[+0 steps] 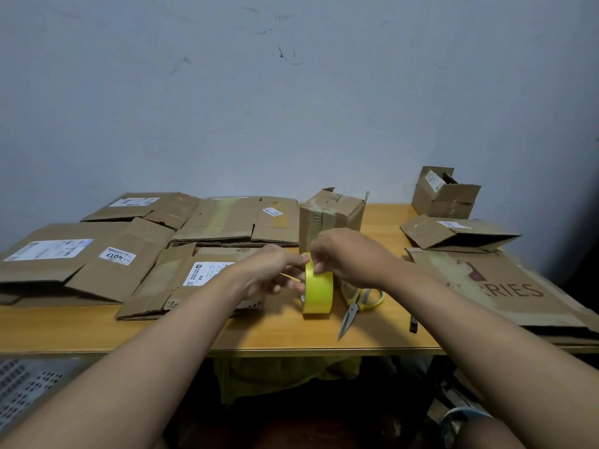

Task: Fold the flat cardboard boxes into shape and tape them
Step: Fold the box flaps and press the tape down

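The roll of yellow tape (318, 288) stands on edge on the wooden table (275, 332), near its front edge. The left hand (270, 270) grips the roll from the left, thumb on top and fingers curled against its side. The right hand (346, 254) pinches the top of the roll with bent fingertips; whether it holds the loose tape end cannot be determined.

Directly behind the hands stands a folded cardboard box (330, 215), upright, corrugated brown, with pen marks on its top flap. Flat cardboard boxes (97, 257) cover the left half of the table, overlapping. Their white shipping labels carry mostly illegible print; one reads "14017" upside down.

To the right lies a large flat cardboard sheet (492, 286) printed with letters "ERIES", the start being hidden by the right forearm. A half-collapsed box (460, 234) and an open small box (445, 192) sit behind it.

Scissors (356, 306) with yellow-and-grey handles and steel blades lie just right of the roll.
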